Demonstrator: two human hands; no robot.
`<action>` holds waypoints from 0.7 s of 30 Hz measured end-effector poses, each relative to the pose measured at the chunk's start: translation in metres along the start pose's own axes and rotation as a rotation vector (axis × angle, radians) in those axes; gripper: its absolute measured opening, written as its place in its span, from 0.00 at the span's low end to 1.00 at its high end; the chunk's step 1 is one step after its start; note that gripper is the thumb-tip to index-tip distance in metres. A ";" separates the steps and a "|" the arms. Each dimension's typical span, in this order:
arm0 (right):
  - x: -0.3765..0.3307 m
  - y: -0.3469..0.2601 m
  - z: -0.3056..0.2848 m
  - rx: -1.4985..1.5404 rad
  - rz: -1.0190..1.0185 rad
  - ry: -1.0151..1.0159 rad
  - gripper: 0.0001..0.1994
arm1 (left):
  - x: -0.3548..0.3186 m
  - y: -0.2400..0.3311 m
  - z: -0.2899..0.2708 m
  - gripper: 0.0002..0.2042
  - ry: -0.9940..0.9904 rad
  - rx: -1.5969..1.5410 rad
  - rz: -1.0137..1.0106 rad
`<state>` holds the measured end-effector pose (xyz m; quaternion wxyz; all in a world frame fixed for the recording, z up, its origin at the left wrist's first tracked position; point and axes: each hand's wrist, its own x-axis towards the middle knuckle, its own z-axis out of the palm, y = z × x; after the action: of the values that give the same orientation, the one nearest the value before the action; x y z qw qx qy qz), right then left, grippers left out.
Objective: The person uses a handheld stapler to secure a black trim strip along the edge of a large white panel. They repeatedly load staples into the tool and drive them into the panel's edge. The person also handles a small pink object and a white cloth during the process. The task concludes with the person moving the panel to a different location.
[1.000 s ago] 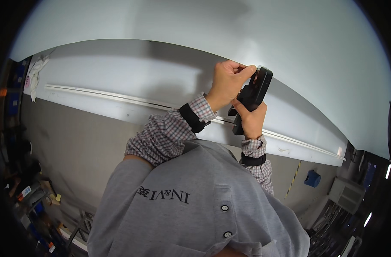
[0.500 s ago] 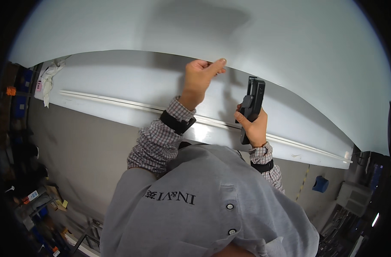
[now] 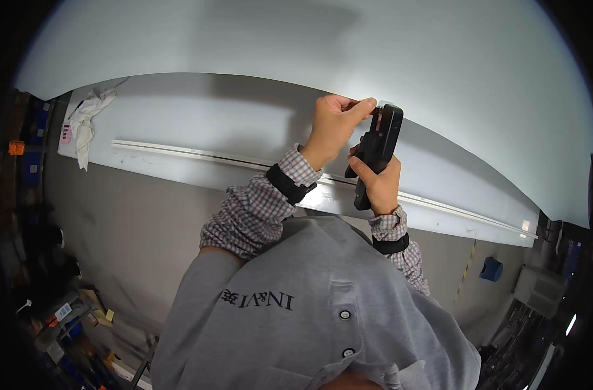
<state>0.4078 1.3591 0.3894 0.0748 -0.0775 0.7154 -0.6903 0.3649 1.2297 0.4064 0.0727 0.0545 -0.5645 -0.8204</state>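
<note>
A large pale grey sheet [image 3: 452, 65] spans the far side, its near edge curving over the white tabletop [image 3: 179, 110]. My left hand [image 3: 335, 127] is closed, with thumb and fingers pinching that edge near the middle. In my right hand [image 3: 383, 185] is a black stapler-like hand tool [image 3: 386, 133], gripped by its handle. The tool points away from me. Its tip is at the sheet's edge, right beside my left fingertips; whether the edge lies inside its jaw cannot be made out.
A long thin white rail [image 3: 205, 155] lies across the tabletop on my side of the sheet. A crumpled white cloth [image 3: 85, 127] rests at the left end. On the floor to the right are a blue bin [image 3: 491, 269] and a grey box-like unit [image 3: 538, 290].
My left hand has slid right along the sheet's edge, up to the tool. The tool in my right hand has moved slightly forward, bringing its tip to the edge.
</note>
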 end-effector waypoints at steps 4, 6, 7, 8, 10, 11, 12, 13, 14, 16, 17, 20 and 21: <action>0.001 0.002 -0.002 0.010 0.032 0.025 0.13 | -0.002 -0.005 0.006 0.09 0.045 -0.062 0.031; 0.001 0.001 -0.002 0.016 0.043 0.026 0.13 | -0.002 -0.008 0.005 0.09 0.042 -0.109 0.066; 0.002 0.000 -0.001 0.017 0.035 0.023 0.13 | -0.002 -0.008 0.005 0.09 0.038 -0.094 0.087; 0.001 -0.003 0.001 0.023 0.018 0.024 0.13 | -0.002 -0.009 0.004 0.08 0.035 -0.080 0.108; 0.002 -0.002 0.001 0.008 0.024 0.012 0.13 | -0.003 -0.007 0.005 0.09 0.062 0.012 0.076; 0.002 -0.001 0.002 0.001 0.027 0.006 0.13 | -0.004 -0.006 0.004 0.10 0.069 0.076 0.050; 0.002 -0.002 0.003 0.005 0.047 0.010 0.13 | -0.003 -0.010 0.005 0.10 0.065 0.022 0.057; 0.002 -0.004 0.003 -0.003 0.058 0.007 0.13 | -0.004 -0.009 0.006 0.09 0.068 0.017 0.072; 0.002 -0.001 0.003 -0.005 0.066 0.006 0.13 | -0.004 -0.012 0.005 0.09 0.068 0.016 0.087; 0.002 0.001 0.002 -0.023 0.057 -0.001 0.13 | -0.004 -0.013 0.003 0.08 0.064 0.005 0.094; 0.002 0.002 0.002 -0.029 0.050 0.001 0.14 | -0.005 -0.015 0.002 0.08 0.069 -0.003 0.100; 0.003 0.006 0.002 -0.049 0.061 0.007 0.14 | -0.007 -0.013 0.003 0.08 0.072 0.003 0.090; 0.002 0.004 0.002 -0.068 0.066 0.030 0.12 | -0.008 -0.015 0.003 0.08 0.085 0.041 0.065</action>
<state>0.4067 1.3565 0.3854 0.0840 -0.0460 0.7416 -0.6640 0.3718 1.2395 0.3938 0.1218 0.0725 -0.5792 -0.8027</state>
